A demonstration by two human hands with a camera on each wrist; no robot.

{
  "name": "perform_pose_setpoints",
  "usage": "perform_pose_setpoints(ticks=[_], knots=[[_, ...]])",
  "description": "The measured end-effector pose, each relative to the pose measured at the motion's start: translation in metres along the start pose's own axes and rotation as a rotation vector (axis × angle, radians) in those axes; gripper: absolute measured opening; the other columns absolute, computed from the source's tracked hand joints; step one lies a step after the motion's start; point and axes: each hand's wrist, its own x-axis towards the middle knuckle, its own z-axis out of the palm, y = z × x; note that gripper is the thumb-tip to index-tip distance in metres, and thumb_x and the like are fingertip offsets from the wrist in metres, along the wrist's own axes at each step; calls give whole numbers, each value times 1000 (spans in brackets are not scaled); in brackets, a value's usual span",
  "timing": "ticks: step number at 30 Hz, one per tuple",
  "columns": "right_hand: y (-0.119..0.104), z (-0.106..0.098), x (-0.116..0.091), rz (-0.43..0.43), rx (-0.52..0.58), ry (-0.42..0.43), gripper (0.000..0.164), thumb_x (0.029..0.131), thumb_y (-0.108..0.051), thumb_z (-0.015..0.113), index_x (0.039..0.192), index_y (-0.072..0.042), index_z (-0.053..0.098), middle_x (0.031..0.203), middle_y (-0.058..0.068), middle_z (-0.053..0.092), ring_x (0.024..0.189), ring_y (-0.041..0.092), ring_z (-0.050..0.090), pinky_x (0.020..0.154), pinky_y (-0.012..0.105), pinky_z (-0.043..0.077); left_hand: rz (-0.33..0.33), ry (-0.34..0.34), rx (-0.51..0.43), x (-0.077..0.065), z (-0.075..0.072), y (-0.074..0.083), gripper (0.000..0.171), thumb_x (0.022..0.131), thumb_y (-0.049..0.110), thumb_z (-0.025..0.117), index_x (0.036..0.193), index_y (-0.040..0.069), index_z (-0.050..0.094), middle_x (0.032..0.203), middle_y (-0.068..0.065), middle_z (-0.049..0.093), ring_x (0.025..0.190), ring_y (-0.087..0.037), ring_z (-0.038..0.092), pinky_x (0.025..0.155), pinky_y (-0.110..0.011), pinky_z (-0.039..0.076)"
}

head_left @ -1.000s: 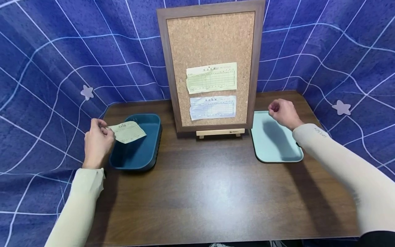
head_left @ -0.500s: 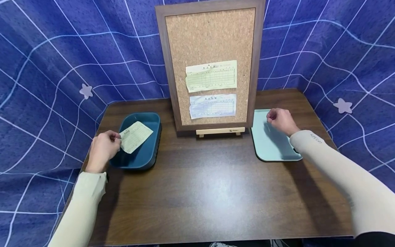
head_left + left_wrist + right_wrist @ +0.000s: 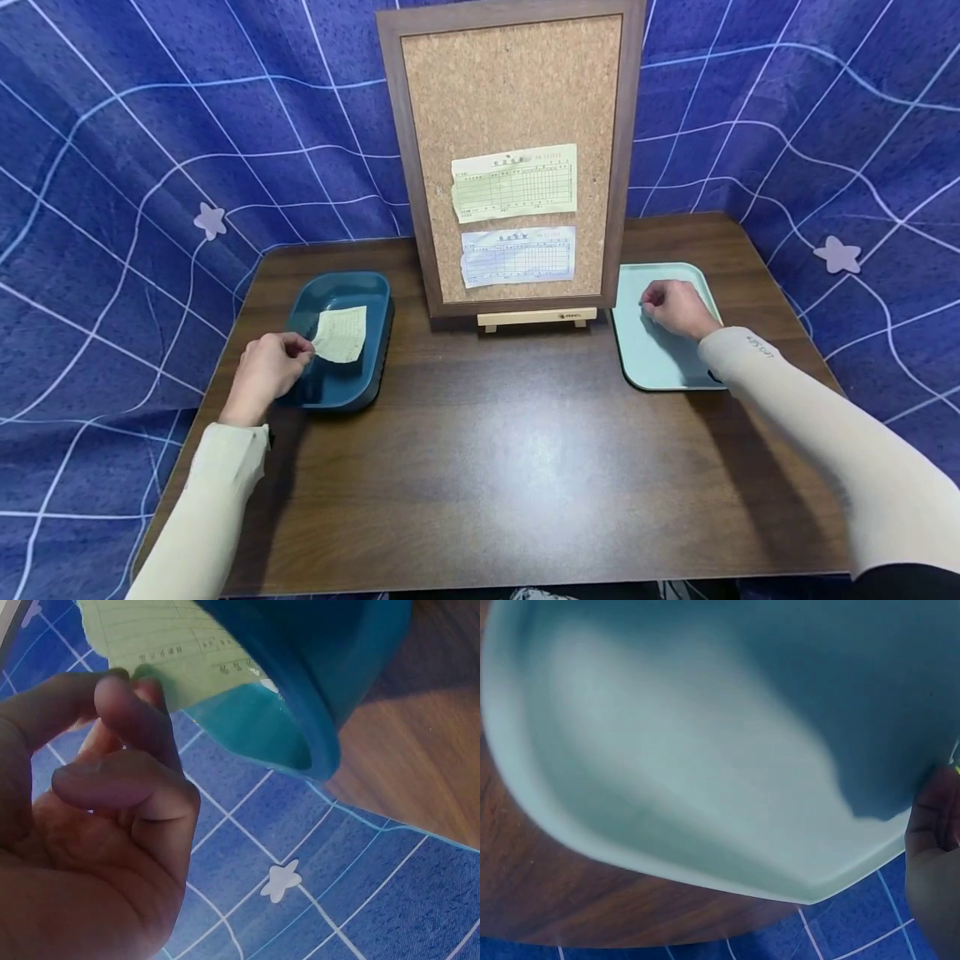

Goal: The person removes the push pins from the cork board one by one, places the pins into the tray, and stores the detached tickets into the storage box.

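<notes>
The left hand (image 3: 268,371) pinches pale-green paper (image 3: 342,335) over a deep blue plastic box (image 3: 339,387). I can't tell if the right hand (image 3: 678,308) holds anything.

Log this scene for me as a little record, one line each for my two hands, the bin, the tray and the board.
Left hand: pinching a loose slip at one edge
Right hand: at the tray; grip unclear
Bin: dark blue, left of the board
Tray: pale green, right of the board
Board: cork, framed; green slip above blue slip
</notes>
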Motion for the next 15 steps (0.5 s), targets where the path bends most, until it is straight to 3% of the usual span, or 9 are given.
perform_pose_setpoints(ticks=[9, 15], knots=[[3, 2, 1, 23, -19, -19, 4, 80, -2, 65, 82, 1, 65, 72, 8, 61, 67, 23, 55, 64, 36, 39, -17, -63, 26, 1, 7, -3, 12, 85, 12, 62, 89, 7, 72, 92, -16, 68, 85, -39, 59, 74, -52, 42], [0, -2, 1, 4, -19, -11, 3, 80, -3, 65, 80, 1, 65, 71, 8, 61, 66, 22, 55, 63, 36, 40, -60, -75, 28, 1, 6, -2, 17, 86, 12, 57, 95, 4, 70, 93, -18, 66, 80, -35, 57, 69, -48, 42]])
